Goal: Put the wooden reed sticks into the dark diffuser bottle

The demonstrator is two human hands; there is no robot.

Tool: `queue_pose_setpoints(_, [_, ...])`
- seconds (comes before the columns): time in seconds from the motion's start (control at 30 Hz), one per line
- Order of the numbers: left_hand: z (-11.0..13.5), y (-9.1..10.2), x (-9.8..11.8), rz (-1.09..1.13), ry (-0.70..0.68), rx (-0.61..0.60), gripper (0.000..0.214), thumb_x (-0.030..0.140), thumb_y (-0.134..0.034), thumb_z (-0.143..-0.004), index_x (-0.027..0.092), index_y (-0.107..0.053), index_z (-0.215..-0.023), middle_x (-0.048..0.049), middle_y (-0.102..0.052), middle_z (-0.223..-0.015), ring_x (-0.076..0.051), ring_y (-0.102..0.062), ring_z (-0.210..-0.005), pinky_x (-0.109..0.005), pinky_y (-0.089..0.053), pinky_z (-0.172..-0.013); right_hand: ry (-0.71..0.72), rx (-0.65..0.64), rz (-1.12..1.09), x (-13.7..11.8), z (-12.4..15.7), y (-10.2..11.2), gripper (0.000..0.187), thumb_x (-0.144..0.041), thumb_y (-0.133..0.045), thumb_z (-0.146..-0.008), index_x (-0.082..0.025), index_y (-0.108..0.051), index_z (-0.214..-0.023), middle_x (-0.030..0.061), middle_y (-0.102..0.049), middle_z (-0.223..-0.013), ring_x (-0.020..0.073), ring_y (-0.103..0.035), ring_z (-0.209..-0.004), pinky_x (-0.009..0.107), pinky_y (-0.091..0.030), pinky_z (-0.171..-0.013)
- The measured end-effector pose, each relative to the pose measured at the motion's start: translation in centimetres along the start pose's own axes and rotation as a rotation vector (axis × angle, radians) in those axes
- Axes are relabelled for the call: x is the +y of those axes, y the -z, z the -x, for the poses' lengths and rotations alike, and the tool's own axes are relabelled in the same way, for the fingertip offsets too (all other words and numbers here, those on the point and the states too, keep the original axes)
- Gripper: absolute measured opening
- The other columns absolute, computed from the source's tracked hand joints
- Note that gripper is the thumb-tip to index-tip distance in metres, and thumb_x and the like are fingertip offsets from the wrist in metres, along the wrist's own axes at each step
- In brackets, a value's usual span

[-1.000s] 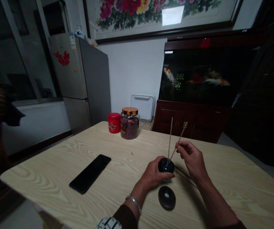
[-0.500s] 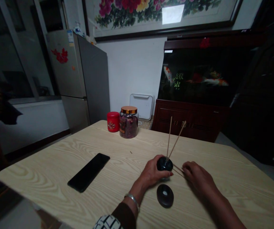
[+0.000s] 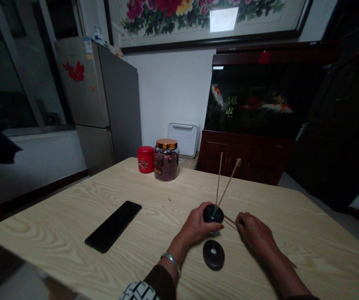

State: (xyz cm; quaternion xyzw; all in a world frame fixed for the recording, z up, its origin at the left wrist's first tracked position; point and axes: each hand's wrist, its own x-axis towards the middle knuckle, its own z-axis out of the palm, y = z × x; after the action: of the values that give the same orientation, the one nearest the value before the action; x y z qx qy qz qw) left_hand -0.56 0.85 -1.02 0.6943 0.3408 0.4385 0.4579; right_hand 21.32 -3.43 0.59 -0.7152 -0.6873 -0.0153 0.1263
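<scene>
My left hand (image 3: 196,224) is wrapped around a small, dark, glossy round pot (image 3: 213,214) at the right of the table. Thin brown sticks (image 3: 218,180) rise from the top of the pot and lean apart. To the right of it, my right hand (image 3: 252,228) pinches more thin sticks (image 3: 230,221), whose far ends reach the side of the pot; I cannot tell whether they touch it. Just in front of the pot, a dark round disc (image 3: 213,255) with a pale centre lies flat on the table.
The wood-grain table (image 3: 129,262) bears a black phone (image 3: 113,226) at left. Behind it stand a red canister (image 3: 145,159) and a copper-lidded jar (image 3: 166,162). A tiny stick fragment (image 3: 169,199) lies mid-table. Beyond are a fridge (image 3: 121,100) and a fish tank (image 3: 251,91).
The whole view has shifted slightly, so everything appears a little further left. Both hands keep the same hold, with the sticks and pot in nearly the same places.
</scene>
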Motion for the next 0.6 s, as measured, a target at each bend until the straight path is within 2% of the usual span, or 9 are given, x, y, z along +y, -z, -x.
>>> queue_pose_setpoints(0.17, [0.0, 0.0, -0.1, 0.004, -0.013, 0.009, 0.067, 0.041, -0.086, -0.059, 0.017, -0.063, -0.117, -0.0062, -0.068, -0.098, -0.023, -0.062, -0.092, -0.033, -0.049, -0.083, 0.010, 0.055, -0.006, -0.6, 0.3, 1.2, 0.017, -0.022, -0.046, -0.088, -0.022, -0.062, -0.082, 0.0047, -0.066, -0.085, 0.0193, -0.062, -0.082, 0.028, -0.037, -0.066])
queue_pose_setpoints(0.27, [-0.1, -0.1, -0.2, 0.013, -0.003, 0.001, 0.065, 0.040, -0.086, -0.059, 0.017, -0.063, -0.116, -0.0061, -0.068, -0.097, -0.023, -0.062, -0.091, -0.033, -0.050, -0.082, 0.012, 0.158, -0.065, -0.5, 0.3, 3.0, 0.015, -0.026, -0.048, -0.087, -0.023, -0.061, -0.081, 0.0035, -0.066, -0.083, 0.0197, -0.062, -0.078, 0.028, -0.037, -0.062])
queue_pose_setpoints(0.33, [-0.1, -0.1, -0.3, 0.023, 0.000, -0.002, 0.065, 0.040, -0.087, -0.059, 0.017, -0.064, -0.115, -0.0063, -0.068, -0.097, -0.023, -0.062, -0.091, -0.033, -0.050, -0.082, -0.018, 0.313, -0.179, -0.3, 0.2, 4.5, 0.014, -0.032, -0.051, -0.087, -0.024, -0.062, -0.084, 0.0024, -0.067, -0.084, 0.0193, -0.062, -0.074, 0.029, -0.039, -0.061])
queue_pose_setpoints(0.4, [-0.1, -0.1, -0.3, 0.024, -0.004, 0.000, 0.065, 0.040, -0.087, -0.059, 0.018, -0.063, -0.116, -0.0066, -0.068, -0.098, -0.024, -0.062, -0.092, -0.034, -0.050, -0.083, -0.093, 0.558, -0.352, -0.3, 0.0, 6.2, 0.018, -0.039, -0.056, -0.085, -0.024, -0.065, -0.088, 0.0021, -0.068, -0.084, 0.0181, -0.061, -0.068, 0.030, -0.041, -0.062])
queue_pose_setpoints(0.5, [0.0, 0.0, -0.4, 0.011, -0.005, 0.001, 0.066, 0.040, -0.087, -0.059, 0.018, -0.063, -0.117, -0.0066, -0.068, -0.099, -0.024, -0.063, -0.093, -0.034, -0.050, -0.084, -0.195, 0.916, -0.762, -1.1, -0.3, 8.4, 0.025, -0.043, -0.066, -0.080, -0.021, -0.066, -0.092, 0.0021, -0.067, -0.080, 0.0155, -0.058, -0.063, 0.029, -0.044, -0.060])
queue_pose_setpoints(0.53, [0.0, 0.0, -0.3, 0.008, -0.004, -0.001, 0.066, 0.041, -0.087, -0.060, 0.018, -0.063, -0.117, -0.0066, -0.068, -0.099, -0.024, -0.063, -0.093, -0.035, -0.050, -0.084, -0.204, 0.984, -0.934, -1.5, -0.3, 9.0, 0.026, -0.042, -0.070, -0.077, -0.020, -0.066, -0.091, 0.0016, -0.066, -0.079, 0.0148, -0.058, -0.063, 0.027, -0.045, -0.058])
queue_pose_setpoints(0.6, [0.0, 0.1, -0.3, 0.006, -0.005, -0.006, 0.065, 0.041, -0.086, -0.060, 0.018, -0.063, -0.117, -0.0065, -0.068, -0.098, -0.024, -0.063, -0.093, -0.035, -0.050, -0.083, -0.186, 1.030, -1.249, -2.5, -0.5, 9.7, 0.026, -0.038, -0.076, -0.073, -0.020, -0.066, -0.089, 0.0007, -0.065, -0.078, 0.0137, -0.060, -0.065, 0.024, -0.045, -0.055])
